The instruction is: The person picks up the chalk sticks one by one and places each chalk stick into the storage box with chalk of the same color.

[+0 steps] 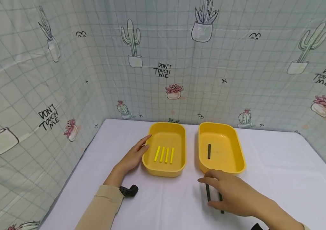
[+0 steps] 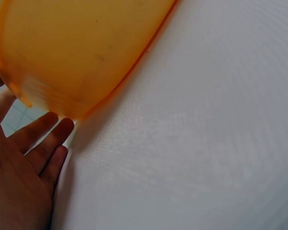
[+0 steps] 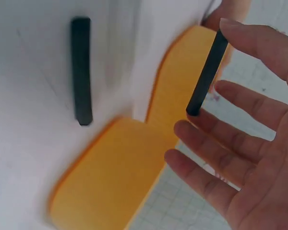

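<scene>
My right hand (image 1: 232, 193) holds a short black stick (image 3: 207, 74) by its ends, thumb at one end and a fingertip at the other. It is just in front of the right yellow tray (image 1: 239, 155). Under that hand a second black stick (image 3: 81, 72) lies on the white table, partly hidden in the head view. One more black stick (image 1: 209, 151) lies inside the right tray. My left hand (image 1: 132, 157) rests against the left side of the left yellow tray (image 1: 165, 173), its fingers fairly straight along the outer wall. Several yellow sticks (image 1: 167, 155) lie side by side in that tray.
A white cloth (image 1: 163, 204) covers the table. Behind and to the left hangs a grid-patterned curtain (image 1: 223, 57) with cactus prints, close to the trays' far ends. The two trays stand side by side with a narrow gap. A black wrist device (image 1: 129, 191) sits at my left wrist.
</scene>
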### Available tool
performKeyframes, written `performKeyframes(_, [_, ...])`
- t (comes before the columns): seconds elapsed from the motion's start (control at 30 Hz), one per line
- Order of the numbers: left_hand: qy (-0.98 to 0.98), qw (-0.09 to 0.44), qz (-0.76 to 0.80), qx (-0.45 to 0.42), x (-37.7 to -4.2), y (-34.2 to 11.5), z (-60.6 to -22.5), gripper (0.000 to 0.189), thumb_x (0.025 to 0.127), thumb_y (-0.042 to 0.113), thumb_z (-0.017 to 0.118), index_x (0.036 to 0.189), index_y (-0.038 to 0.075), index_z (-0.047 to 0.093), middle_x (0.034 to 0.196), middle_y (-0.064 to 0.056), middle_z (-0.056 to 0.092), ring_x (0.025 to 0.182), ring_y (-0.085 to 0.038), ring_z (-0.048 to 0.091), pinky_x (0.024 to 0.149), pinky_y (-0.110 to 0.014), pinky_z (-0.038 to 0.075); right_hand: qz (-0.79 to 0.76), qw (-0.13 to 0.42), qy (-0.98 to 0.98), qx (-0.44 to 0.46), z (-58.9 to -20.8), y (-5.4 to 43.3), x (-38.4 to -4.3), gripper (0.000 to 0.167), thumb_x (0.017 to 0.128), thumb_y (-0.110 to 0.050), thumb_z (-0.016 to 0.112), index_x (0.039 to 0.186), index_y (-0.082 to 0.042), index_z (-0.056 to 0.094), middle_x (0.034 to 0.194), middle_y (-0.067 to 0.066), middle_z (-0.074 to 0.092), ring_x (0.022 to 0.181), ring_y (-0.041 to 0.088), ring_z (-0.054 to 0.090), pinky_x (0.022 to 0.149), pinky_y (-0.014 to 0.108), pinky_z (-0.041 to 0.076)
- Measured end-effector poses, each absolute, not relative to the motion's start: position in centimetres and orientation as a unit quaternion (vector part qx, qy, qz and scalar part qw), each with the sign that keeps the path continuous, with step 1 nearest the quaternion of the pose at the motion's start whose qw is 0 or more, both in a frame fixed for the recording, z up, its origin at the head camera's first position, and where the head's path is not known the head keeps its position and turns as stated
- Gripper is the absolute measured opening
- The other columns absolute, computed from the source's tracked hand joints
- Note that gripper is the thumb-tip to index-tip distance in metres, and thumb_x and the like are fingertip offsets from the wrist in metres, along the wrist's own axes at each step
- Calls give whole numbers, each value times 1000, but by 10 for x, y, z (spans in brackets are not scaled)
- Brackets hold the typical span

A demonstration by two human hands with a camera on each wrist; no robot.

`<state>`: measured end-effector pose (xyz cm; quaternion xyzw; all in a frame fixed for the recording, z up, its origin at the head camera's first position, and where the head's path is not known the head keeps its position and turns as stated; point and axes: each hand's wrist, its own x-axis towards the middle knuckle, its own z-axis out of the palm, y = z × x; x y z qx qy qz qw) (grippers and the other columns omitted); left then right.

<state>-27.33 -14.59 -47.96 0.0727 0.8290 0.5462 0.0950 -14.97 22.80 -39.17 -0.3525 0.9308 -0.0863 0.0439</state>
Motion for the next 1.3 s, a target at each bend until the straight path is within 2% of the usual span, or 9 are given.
performKeyframes(0.13, [828,94,548,68,-272,-146,-479,45,110,47,44,154,54,37,170,0,31,159,-31,25,128,-60,20,-100,20,928,-358,-380,231,-156,55,87,-42,83,137,-25,65,133,-6,60,106,9,62,88,34,59])
performKeyframes(0.33, [827,97,548,78,-272,-146,-480,48,110,48,44,157,50,36,169,-3,33,159,-32,26,128,-60,21,-104,4,929,-356,-371,235,-163,55,86,-39,84,135,-23,65,132,-6,61,111,12,64,93,36,60])
performKeyframes(0.67, [827,98,547,79,-272,-147,-479,47,110,46,44,156,51,36,170,-1,30,160,-31,24,129,-59,20,-115,10,935,-336,-363,239,-181,54,86,-34,84,135,-25,64,135,-4,61,122,21,64,99,44,58])
performKeyframes(0.8, [827,95,549,78,-272,-146,-479,47,110,47,44,156,52,37,170,-1,32,159,-30,26,129,-59,20,-115,7,936,-332,-362,242,-190,53,86,-32,85,134,-21,66,136,-1,61,124,24,64,100,46,58])
performKeyframes(1.07, [828,97,546,81,-273,-145,-482,48,110,48,43,157,50,36,170,-2,31,159,-32,27,128,-59,21,-121,14,942,-314,-361,250,-208,51,87,-31,84,134,-19,67,139,3,60,125,27,62,96,49,58])
performKeyframes(1.3, [829,97,545,77,-273,-146,-479,46,111,45,43,156,51,36,170,-2,31,159,-31,27,128,-59,21,-121,6,944,-306,-364,257,-222,52,88,-31,83,134,-16,66,136,6,62,119,29,64,95,52,58])
